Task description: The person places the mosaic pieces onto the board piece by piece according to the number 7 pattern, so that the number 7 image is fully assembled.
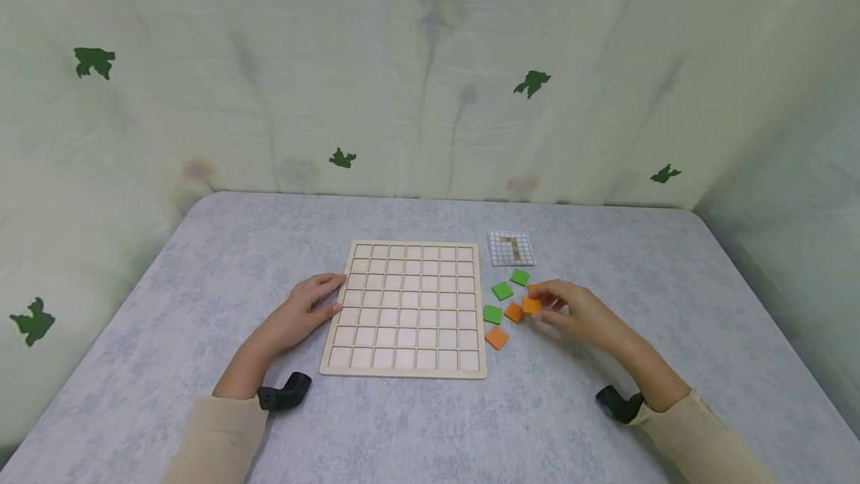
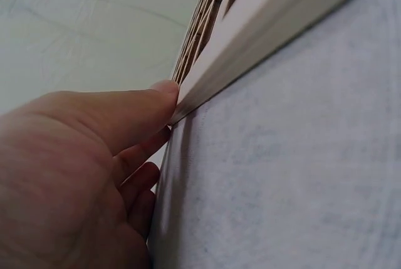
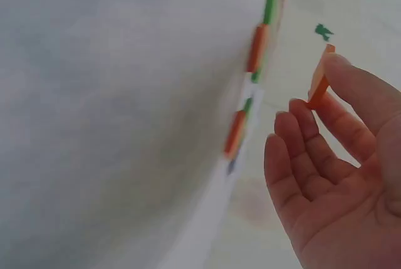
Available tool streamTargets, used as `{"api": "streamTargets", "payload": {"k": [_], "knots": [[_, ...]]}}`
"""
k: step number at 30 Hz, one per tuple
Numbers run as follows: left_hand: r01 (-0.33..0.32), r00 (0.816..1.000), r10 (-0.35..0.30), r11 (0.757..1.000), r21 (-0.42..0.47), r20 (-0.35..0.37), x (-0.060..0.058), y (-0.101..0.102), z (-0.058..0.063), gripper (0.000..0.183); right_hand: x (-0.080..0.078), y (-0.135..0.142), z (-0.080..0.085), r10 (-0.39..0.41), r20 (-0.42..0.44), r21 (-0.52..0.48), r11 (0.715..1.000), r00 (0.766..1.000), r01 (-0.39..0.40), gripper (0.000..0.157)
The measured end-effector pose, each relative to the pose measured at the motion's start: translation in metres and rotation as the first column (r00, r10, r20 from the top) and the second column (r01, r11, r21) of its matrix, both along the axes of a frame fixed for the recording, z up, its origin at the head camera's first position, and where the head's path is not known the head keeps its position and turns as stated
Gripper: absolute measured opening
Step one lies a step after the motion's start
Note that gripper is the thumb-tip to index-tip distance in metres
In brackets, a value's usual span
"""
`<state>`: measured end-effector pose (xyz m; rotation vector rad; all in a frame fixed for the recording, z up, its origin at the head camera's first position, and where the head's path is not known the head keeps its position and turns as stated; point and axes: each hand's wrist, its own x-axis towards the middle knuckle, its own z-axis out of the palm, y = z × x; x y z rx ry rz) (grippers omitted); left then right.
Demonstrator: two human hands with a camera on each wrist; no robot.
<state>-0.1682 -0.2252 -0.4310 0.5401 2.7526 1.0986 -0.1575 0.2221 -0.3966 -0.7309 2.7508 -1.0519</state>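
A: What is seen at the left?

B: The left hand (image 1: 302,316) is rested against the left edge of a pale wooden square board (image 1: 403,374) ruled into a grid. Its fingers are loosely extended, thumb and fingertips laid at the rim; nothing is lifted by them. The board seems to be steadied that way.

A: And to the right of the board?

B: Three flat green square tiles (image 1: 502,290) and three flat orange square tiles (image 1: 496,337) are scattered on the mottled grey-blue table (image 1: 403,424), one orange tile being partly covered by fingers. On their far side a white gridded square card (image 1: 511,249) is laid, printed with coloured cells.

A: Is anything held farther right?

B: A separate flat orange tile (image 1: 531,305) is pinched between the thumb and fingertips of the right hand (image 1: 584,314); in the right wrist view it is raised off the table, the remaining fingers being bent without gripping.

A: Which step is in hand?

B: Judging by this, a single tile is being picked up; its placing is not yet done.

A: What is called for next?

B: Probably a leftward carry, with the neighbouring tiles left unnudged and the held tile lowered flat into one square.
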Motion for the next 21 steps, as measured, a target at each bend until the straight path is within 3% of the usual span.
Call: {"api": "streamTargets", "payload": {"k": [11,16,21], "knots": [[0.021,1.0,-0.021,1.0,-0.012,-0.007,0.0,0.001,0.001,0.053,-0.033,-0.064,0.035,0.016,-0.137,-0.198,0.979,0.99,-0.044,0.031],[0.014,1.0,-0.014,1.0,-0.011,-0.002,0.0,0.002,0.001,0.053,-0.051,-0.104,0.035,0.054,-0.169,-0.292,0.951,0.984,-0.103,0.033],[0.008,1.0,-0.008,1.0,-0.012,0.004,0.001,0.002,0.001,0.053,-0.067,-0.143,0.026,0.059,-0.132,-0.338,0.936,0.99,-0.1,0.035]]}}
